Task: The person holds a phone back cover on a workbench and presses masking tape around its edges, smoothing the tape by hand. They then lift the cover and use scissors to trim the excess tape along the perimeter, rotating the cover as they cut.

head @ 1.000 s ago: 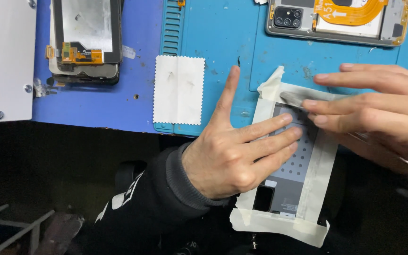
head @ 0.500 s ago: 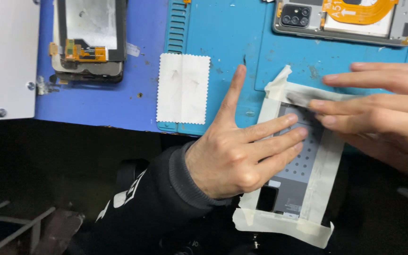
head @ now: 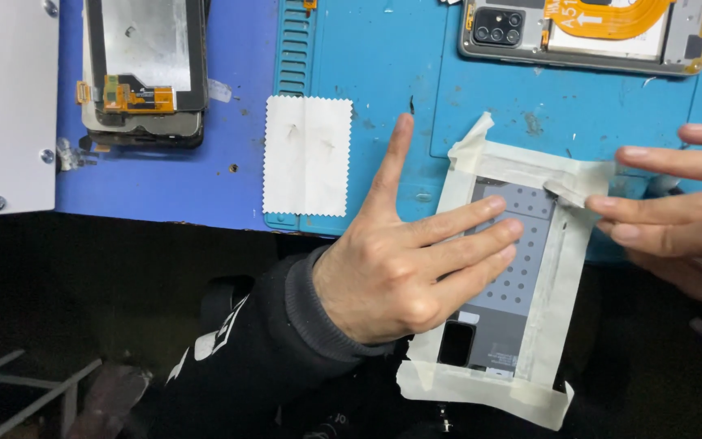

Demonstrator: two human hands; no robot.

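Note:
A grey phone back panel (head: 522, 244) framed in cream masking tape (head: 530, 167) lies over the front edge of a teal work mat (head: 383, 73). My left hand (head: 404, 264) rests flat on the panel's left half, fingers spread and pressing down, holding nothing. My right hand (head: 676, 219) comes in from the right. Its fingertips pinch a thin grey metal tool (head: 566, 193) whose tip touches the tape at the panel's upper right corner. The panel's camera cutout (head: 455, 344) shows below my left hand.
A white cloth square (head: 306, 154) lies left of my left hand. An opened phone body (head: 587, 32) with an orange flex cable sits at the back right. A screen assembly (head: 144, 73) rests on the blue board. A white metal plate (head: 2, 106) stands far left.
My right hand has slid to the right, off the top of the panel, with the tool tip now at the right tape strip. My left hand stays pressed on the panel.

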